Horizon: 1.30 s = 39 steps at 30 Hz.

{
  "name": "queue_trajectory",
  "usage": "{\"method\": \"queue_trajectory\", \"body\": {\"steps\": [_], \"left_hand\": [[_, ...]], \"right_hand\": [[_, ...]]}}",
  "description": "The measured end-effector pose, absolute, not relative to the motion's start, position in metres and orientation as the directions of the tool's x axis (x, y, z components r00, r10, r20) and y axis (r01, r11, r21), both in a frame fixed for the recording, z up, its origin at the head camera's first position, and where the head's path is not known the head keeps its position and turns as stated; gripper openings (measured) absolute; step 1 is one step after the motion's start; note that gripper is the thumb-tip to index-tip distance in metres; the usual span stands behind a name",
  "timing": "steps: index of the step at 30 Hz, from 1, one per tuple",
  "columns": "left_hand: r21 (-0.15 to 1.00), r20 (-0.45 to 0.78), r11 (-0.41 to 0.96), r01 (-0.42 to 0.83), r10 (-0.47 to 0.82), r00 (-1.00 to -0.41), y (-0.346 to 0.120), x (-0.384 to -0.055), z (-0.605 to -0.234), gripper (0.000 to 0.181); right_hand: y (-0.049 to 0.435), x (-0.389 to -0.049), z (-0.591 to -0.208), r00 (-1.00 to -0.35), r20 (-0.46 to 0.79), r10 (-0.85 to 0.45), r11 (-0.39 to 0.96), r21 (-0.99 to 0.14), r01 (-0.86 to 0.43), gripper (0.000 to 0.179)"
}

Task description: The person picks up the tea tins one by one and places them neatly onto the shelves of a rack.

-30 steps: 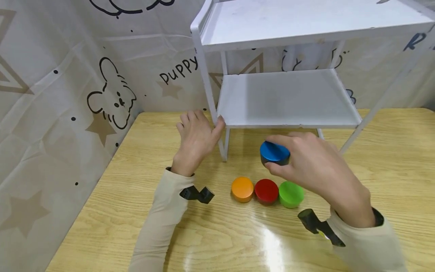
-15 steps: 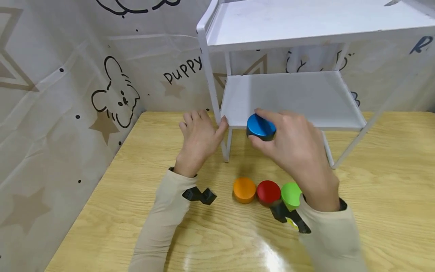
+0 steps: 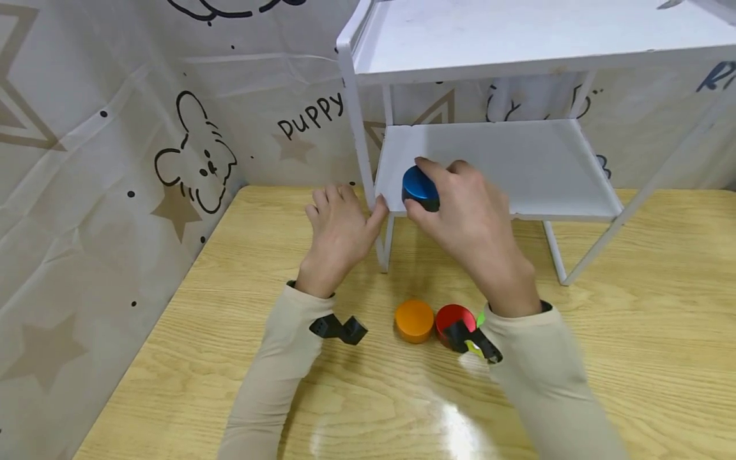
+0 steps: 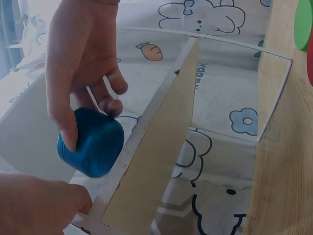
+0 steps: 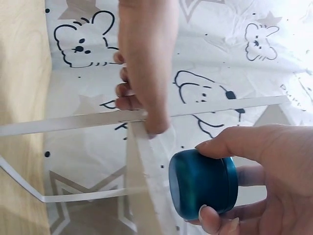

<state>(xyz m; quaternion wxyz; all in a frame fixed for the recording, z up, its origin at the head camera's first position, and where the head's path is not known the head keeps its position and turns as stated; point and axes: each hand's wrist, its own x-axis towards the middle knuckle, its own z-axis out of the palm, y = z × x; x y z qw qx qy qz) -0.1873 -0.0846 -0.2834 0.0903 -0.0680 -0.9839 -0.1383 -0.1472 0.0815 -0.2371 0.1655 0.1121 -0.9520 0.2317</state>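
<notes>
My right hand (image 3: 474, 214) pinches a small round blue tin (image 3: 420, 188) between thumb and fingers. The tin is tilted and just above the front left part of the rack's middle shelf, apart from the surface in the left wrist view. My left hand (image 3: 340, 236) holds the front left post of the white shelf rack (image 3: 489, 207), its thumb at the shelf corner. Below on the table, an orange round tin (image 3: 414, 321) sits beside a red one (image 3: 454, 317). A green one (image 4: 303, 24) is mostly hidden by my right sleeve in the head view.
The wooden table (image 3: 241, 255) bears the rack, whose top shelf (image 3: 517, 35) overhangs the middle one. A printed curtain (image 3: 103, 191) hangs at the left and behind. Thin white legs (image 3: 556, 252) stand at the rack's right.
My right hand has carried the blue tin up and to the left, from over the table to the middle shelf. The left hand stays at the post.
</notes>
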Motion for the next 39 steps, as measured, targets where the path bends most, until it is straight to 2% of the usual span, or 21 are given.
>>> {"method": "queue_trajectory", "body": {"steps": [17, 39], "left_hand": [[0.265, 0.182, 0.952, 0.156, 0.11, -0.977, -0.083, -0.188, -0.284, 0.054], [0.264, 0.18, 0.952, 0.156, 0.11, -0.977, -0.084, -0.187, -0.283, 0.054]], "right_hand": [[0.074, -0.165, -0.246, -0.929, 0.34, -0.149, 0.846, -0.442, -0.297, 0.049], [0.071, -0.168, -0.251, -0.924, 0.354, -0.146, 0.841, -0.447, -0.304, 0.053]]}}
